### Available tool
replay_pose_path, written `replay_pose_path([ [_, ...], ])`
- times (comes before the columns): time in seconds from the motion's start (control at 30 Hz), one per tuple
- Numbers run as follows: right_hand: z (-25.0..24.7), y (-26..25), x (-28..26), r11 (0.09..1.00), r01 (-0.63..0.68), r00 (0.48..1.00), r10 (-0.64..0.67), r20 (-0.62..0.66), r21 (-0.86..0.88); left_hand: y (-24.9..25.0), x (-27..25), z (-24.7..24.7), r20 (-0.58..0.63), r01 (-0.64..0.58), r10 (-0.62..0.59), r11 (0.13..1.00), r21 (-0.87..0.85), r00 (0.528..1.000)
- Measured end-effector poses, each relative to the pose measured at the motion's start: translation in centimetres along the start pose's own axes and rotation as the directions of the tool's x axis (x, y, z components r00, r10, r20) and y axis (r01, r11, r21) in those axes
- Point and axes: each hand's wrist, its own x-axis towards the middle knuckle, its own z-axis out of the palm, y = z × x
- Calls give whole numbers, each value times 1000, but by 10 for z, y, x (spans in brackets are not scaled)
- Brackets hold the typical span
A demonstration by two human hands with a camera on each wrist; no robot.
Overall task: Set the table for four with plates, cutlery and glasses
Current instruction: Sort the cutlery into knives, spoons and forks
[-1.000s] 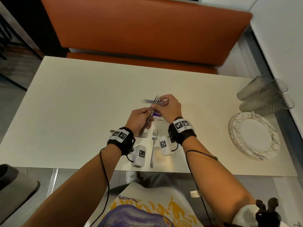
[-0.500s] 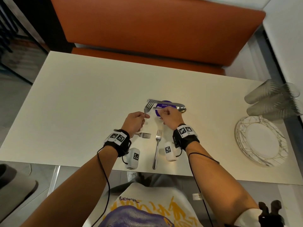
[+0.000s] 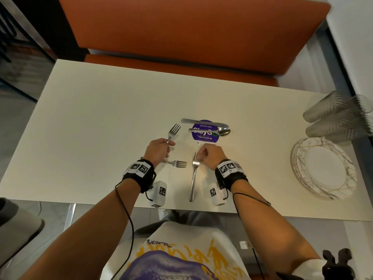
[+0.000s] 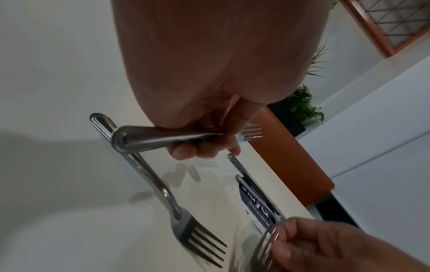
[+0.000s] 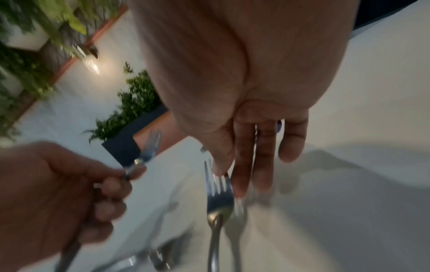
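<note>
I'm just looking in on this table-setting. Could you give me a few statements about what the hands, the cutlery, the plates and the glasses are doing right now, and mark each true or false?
1. The left hand grips a fork by its handle. True.
2. The plates are already laid at four places. False: they sit in one stack near the table's right edge.
3. A knife and a spoon lie across a purple sticker. True.
4. The glasses stand upright. False: they lie on their sides beside the plates.
5. The right hand holds a spoon. False: its fingers are at the tines of a second fork lying on the table.
</note>
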Motion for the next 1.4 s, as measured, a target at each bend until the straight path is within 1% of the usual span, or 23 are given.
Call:
replay_pose_path([
  [0.07,-17,-10,1,997,38,999,-40,30,69,4,0,2,26,-6,6,1000,-14,1000],
  [0.13,-35,-23,2,986,78,996,-82,20,147,8,-2,6,65,-23,25,999,-35,998],
  [0.2,-47,-35,3,958,122,992,-111,-57,260,14,-5,13,107,-25,32,998,-62,994],
  [0.27,-53,-45,4,921,154,979,-92,-184,358,19,-10,20,145,-4,19,995,-103,989],
  [0.3,-53,-49,4,912,163,966,-69,-249,378,22,-12,23,167,6,13,994,-110,986],
  [0.37,-51,-53,5,911,174,934,-32,-356,375,25,-15,28,215,10,13,995,-103,977],
  [0.4,-48,-54,5,913,177,921,-21,-389,368,26,-17,29,236,10,15,995,-102,972],
  [0.5,-39,-53,7,920,192,890,-16,-457,342,27,-20,32,262,25,9,992,-126,965],
  [0.57,-35,-52,8,929,200,880,-30,-474,312,27,-22,33,268,55,-5,982,-178,963],
  [0.63,-33,-52,8,929,189,885,-20,-465,319,26,-23,34,271,69,-10,975,-211,963],
  [0.77,-29,-53,7,896,191,907,-4,-422,401,27,-25,34,259,64,-2,971,-232,966],
  [0.9,-27,-56,10,921,215,915,-73,-397,326,26,-26,31,248,35,21,975,-219,968],
  [0.97,-27,-58,11,908,212,919,-60,-389,361,26,-27,29,255,32,21,979,-203,967],
  [1.03,-27,-62,10,879,203,925,-28,-379,432,22,-26,24,254,33,10,986,-165,967],
  [1.1,-26,-66,9,863,198,928,-12,-373,465,15,-25,19,234,-2,23,996,-88,972],
  [1.17,-20,-67,9,867,175,944,-12,-331,467,5,-22,11,188,-43,45,999,-13,981],
  [1.2,-14,-67,9,876,150,957,-13,-289,458,0,-20,5,150,-46,42,999,24,988],
  [1.23,-7,-65,8,891,118,970,-10,-241,439,-6,-16,-2,104,-41,35,997,62,994],
  [1.3,9,-59,8,945,48,990,-3,-138,324,-19,-8,-20,2,-15,15,991,135,1000],
  [1.37,28,-52,4,990,-21,999,26,-39,138,-29,-4,-39,-96,17,0,984,176,995],
  [1.4,37,-48,2,997,-53,999,53,-2,48,-32,-2,-48,-138,32,-6,982,185,990],
])
